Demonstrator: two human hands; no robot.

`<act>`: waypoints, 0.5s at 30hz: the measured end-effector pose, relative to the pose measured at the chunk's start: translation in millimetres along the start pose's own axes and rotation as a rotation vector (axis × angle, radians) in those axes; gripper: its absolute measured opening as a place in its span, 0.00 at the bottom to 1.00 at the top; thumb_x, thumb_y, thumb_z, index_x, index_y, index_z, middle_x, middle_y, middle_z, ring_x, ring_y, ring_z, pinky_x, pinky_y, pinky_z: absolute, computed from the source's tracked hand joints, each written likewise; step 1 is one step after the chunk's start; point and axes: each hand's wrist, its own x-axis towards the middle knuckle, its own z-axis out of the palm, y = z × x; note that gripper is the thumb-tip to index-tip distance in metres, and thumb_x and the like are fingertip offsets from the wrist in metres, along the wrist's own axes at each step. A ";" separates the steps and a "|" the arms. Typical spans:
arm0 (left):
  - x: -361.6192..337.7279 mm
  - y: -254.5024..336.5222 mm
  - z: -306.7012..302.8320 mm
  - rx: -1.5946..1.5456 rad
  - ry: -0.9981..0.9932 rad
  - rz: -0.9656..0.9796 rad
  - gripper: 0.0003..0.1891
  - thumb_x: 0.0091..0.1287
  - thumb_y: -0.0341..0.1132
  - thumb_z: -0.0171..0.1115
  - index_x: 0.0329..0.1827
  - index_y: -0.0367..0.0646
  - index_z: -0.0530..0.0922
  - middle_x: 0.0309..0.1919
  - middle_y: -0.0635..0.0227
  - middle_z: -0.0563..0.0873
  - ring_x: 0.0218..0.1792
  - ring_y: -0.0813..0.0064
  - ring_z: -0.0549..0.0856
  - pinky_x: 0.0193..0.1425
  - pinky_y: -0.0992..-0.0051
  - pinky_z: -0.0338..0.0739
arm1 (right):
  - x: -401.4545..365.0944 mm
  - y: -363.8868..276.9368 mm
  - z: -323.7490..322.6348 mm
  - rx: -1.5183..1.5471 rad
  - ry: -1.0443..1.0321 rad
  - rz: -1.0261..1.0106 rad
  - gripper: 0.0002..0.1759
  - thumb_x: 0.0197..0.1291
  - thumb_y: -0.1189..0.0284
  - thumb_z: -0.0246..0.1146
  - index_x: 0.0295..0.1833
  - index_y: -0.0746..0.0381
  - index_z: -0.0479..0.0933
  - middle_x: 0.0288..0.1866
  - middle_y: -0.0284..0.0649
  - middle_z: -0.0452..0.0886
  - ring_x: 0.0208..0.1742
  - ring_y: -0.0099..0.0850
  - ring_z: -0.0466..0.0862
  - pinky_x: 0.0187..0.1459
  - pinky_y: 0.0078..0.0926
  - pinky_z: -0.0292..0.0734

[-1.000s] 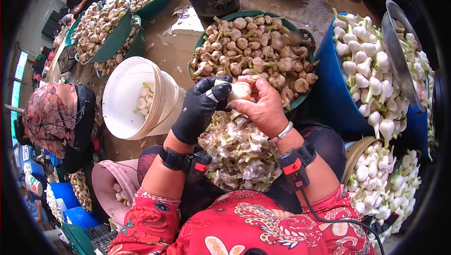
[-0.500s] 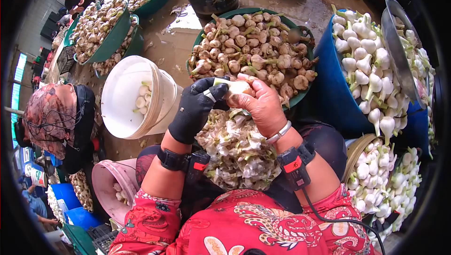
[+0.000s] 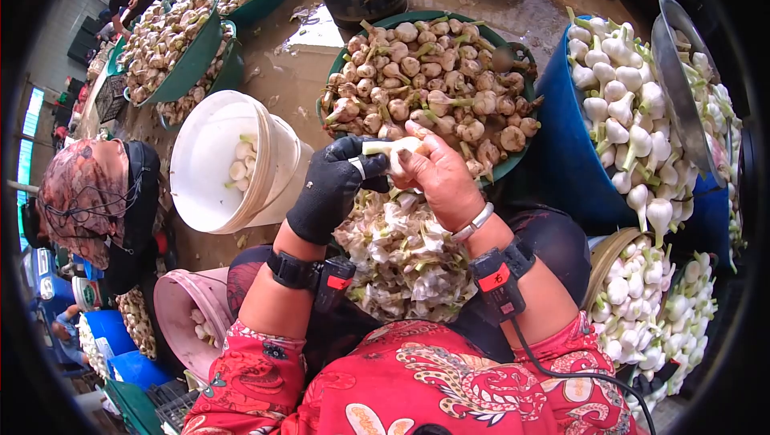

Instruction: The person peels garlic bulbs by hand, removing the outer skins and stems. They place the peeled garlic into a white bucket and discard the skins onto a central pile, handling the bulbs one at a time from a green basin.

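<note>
My left hand (image 3: 333,186), in a black glove, and my bare right hand (image 3: 439,180) together grip one pale garlic bulb (image 3: 399,149) over my lap. The gloved thumb and fingers pinch its left end; the right hand wraps its right side. Beneath them lies a heap of peeled garlic skins (image 3: 401,254). Just beyond the hands stands a green basin (image 3: 513,164) piled with unpeeled, dirty garlic (image 3: 425,82).
A tilted white bucket (image 3: 210,164) with a few peeled bulbs sits left. A blue tub (image 3: 571,154) of white peeled garlic stands right, more peeled garlic (image 3: 650,307) below it. A pink bucket (image 3: 186,307) is lower left. A person in a patterned head covering (image 3: 80,194) sits at left.
Both hands have shifted slightly up and left with the bulb, turning it between the fingers. The bulb's stalk end now points left over the gloved thumb.
</note>
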 end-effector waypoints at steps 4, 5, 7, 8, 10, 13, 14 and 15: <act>0.6 -11.2 -15.3 0.794 -0.003 0.409 0.13 0.57 0.25 0.64 0.47 0.41 0.81 0.35 0.63 0.86 0.35 0.69 0.85 0.41 0.71 0.79 | 10.2 -8.2 -23.9 0.270 -0.284 0.532 0.20 0.71 0.64 0.49 0.57 0.71 0.69 0.33 0.40 0.79 0.31 0.28 0.81 0.32 0.22 0.77; 1.2 -13.2 -17.3 0.934 0.015 0.613 0.15 0.53 0.24 0.64 0.45 0.44 0.82 0.34 0.61 0.84 0.35 0.62 0.84 0.41 0.69 0.78 | 9.6 -9.3 -26.0 0.239 -0.331 0.603 0.20 0.71 0.61 0.47 0.51 0.68 0.71 0.32 0.42 0.80 0.31 0.32 0.82 0.30 0.24 0.77; -2.3 -6.2 -10.0 0.961 -0.022 0.650 0.15 0.51 0.24 0.63 0.44 0.44 0.82 0.34 0.61 0.84 0.35 0.60 0.83 0.41 0.68 0.78 | 2.4 -6.7 -22.0 0.325 -0.406 0.682 0.19 0.70 0.62 0.50 0.52 0.68 0.71 0.32 0.42 0.80 0.32 0.33 0.82 0.30 0.25 0.79; -4.1 -4.3 -7.7 0.987 -0.058 0.689 0.16 0.50 0.23 0.63 0.43 0.44 0.82 0.34 0.60 0.84 0.36 0.59 0.83 0.42 0.67 0.78 | 0.0 -5.3 -20.6 0.409 -0.482 0.762 0.19 0.68 0.63 0.53 0.52 0.68 0.71 0.32 0.42 0.80 0.32 0.34 0.83 0.31 0.27 0.80; -5.2 -9.9 -12.4 0.988 -0.066 0.670 0.17 0.54 0.23 0.62 0.48 0.41 0.81 0.37 0.63 0.85 0.38 0.65 0.84 0.42 0.69 0.78 | 1.4 -1.7 -21.9 0.381 -0.461 0.738 0.18 0.66 0.63 0.56 0.52 0.66 0.72 0.34 0.43 0.80 0.33 0.36 0.84 0.34 0.28 0.82; -12.3 -2.9 -17.4 -0.036 -0.017 0.009 0.24 0.61 0.27 0.63 0.62 0.34 0.72 0.45 0.66 0.83 0.40 0.77 0.82 0.44 0.76 0.79 | 8.0 -4.3 -25.9 0.387 -0.305 0.606 0.15 0.63 0.64 0.58 0.49 0.63 0.73 0.38 0.44 0.81 0.36 0.39 0.85 0.38 0.32 0.84; -13.9 -1.4 -15.9 -0.033 -0.020 0.013 0.24 0.61 0.27 0.63 0.62 0.34 0.72 0.45 0.66 0.83 0.40 0.77 0.82 0.44 0.76 0.79 | 8.9 -6.6 -26.9 0.363 -0.220 0.583 0.14 0.63 0.65 0.59 0.48 0.63 0.73 0.37 0.42 0.81 0.35 0.38 0.84 0.39 0.32 0.84; -15.3 -1.3 -14.1 -0.054 -0.086 -0.005 0.24 0.61 0.28 0.63 0.62 0.35 0.73 0.45 0.66 0.83 0.39 0.77 0.82 0.43 0.77 0.79 | 8.6 -8.2 -24.5 0.347 -0.173 0.572 0.14 0.62 0.66 0.59 0.48 0.63 0.73 0.37 0.42 0.81 0.34 0.38 0.84 0.39 0.32 0.84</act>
